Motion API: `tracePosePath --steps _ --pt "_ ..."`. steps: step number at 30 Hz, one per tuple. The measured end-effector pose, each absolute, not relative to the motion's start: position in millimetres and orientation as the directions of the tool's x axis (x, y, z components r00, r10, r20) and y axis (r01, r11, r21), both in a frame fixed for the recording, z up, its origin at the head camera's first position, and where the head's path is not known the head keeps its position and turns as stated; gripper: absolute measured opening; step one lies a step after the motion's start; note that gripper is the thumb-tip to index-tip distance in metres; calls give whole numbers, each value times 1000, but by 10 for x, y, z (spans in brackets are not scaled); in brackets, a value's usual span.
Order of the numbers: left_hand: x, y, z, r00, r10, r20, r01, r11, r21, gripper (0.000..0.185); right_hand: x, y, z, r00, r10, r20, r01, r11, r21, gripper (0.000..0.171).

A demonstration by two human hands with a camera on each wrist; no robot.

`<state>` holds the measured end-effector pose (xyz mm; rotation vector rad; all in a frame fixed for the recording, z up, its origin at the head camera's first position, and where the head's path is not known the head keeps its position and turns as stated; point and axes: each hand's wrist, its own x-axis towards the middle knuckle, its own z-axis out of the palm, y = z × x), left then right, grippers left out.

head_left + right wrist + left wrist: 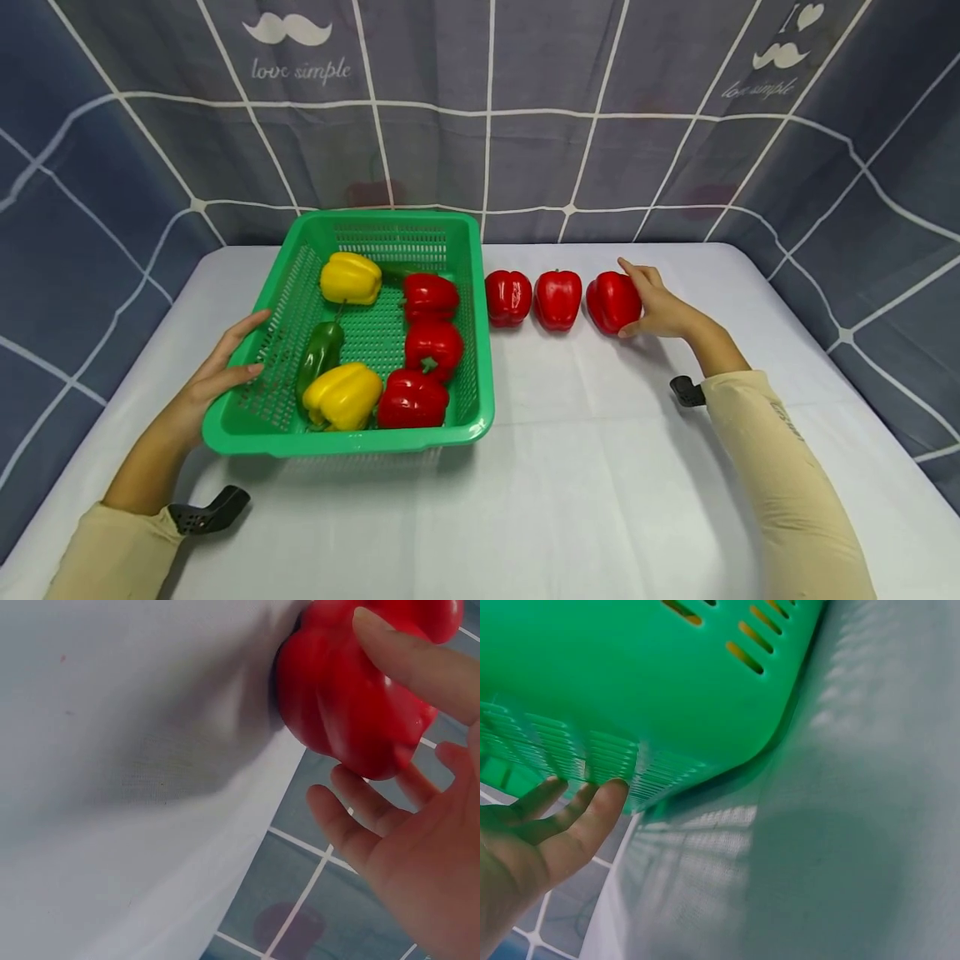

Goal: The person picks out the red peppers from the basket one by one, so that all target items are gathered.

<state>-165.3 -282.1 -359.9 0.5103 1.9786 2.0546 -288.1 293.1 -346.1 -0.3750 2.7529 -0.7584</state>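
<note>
I see my right hand (660, 308) with fingers curled around the glossy, lobed red pepper (613, 302) at the end of a row of three on the white cloth (600, 467). My left hand (225, 367), fingers straight, rests against the perforated green plastic basket (465, 333) holding more peppers.

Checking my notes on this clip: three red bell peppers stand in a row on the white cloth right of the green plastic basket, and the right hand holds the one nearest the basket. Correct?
Not quite. The right hand holds the red bell pepper farthest from the green plastic basket, the rightmost one, as the head view shows. The rest stands.
</note>
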Motion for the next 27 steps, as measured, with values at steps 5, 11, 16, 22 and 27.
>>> tracePosePath --steps 5,11,16,22,27 --pt "-1643 -2820 -3590 -910 407 76 58 -56 997 60 -2851 2916 -3438 -934 -296 -201 -154 840 -520 113" --pt "-1651 -2785 -3560 -931 359 66 98 72 993 59 -2810 2873 -3377 -937 -267 -226 -121 854 -506 114" --pt "-1695 -2739 -3543 -939 338 66 118 137 983 59 -2771 2872 -3327 -942 -259 -215 -129 867 -481 114" --pt "-1691 -2753 -3549 -933 355 58 92 80 992 59 -2781 2846 -3280 -947 -247 -208 -129 880 -458 113" --pt "-1665 -2778 -3557 -933 355 59 94 82 992 59 -2808 2786 -3232 -946 -254 -203 -139 881 -452 111"
